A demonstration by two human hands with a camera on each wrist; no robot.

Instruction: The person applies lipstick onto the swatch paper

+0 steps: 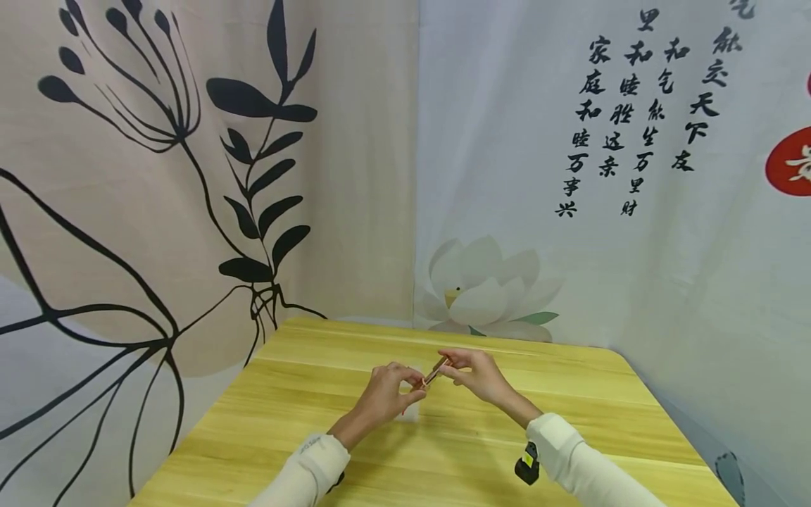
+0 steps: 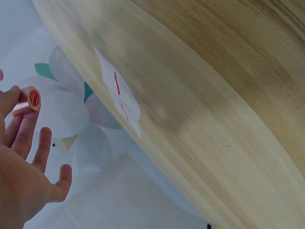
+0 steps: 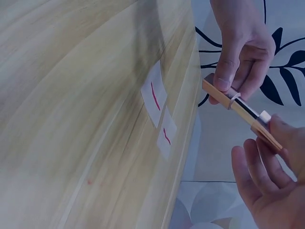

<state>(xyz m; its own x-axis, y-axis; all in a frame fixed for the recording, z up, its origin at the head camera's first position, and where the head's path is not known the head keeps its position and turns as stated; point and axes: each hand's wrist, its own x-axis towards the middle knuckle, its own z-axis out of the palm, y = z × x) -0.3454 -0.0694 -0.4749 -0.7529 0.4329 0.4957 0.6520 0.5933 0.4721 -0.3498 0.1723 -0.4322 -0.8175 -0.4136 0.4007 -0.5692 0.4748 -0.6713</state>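
A rose-gold lipstick tube [image 1: 434, 370] is held above the table between both hands. Its silver inner sleeve shows between two rose-gold parts in the right wrist view, where the lipstick tube [image 3: 244, 110] slants down to the right. My left hand [image 1: 385, 394] pinches one end with thumb and fingers; my right hand [image 1: 480, 374] grips the other end. One end of the lipstick tube [image 2: 27, 101] faces the left wrist camera and bears a red round face. The other fingers of the right hand [image 3: 267, 191] are spread loosely below the tube.
White paper pieces [image 3: 155, 93] with red strokes lie on the wooden table [image 1: 304, 394] beneath the hands. A cloth backdrop [image 1: 355, 176] with printed plants, a lotus and writing hangs behind the table's far edge. A black wrist device [image 1: 527, 465] hangs by the right sleeve.
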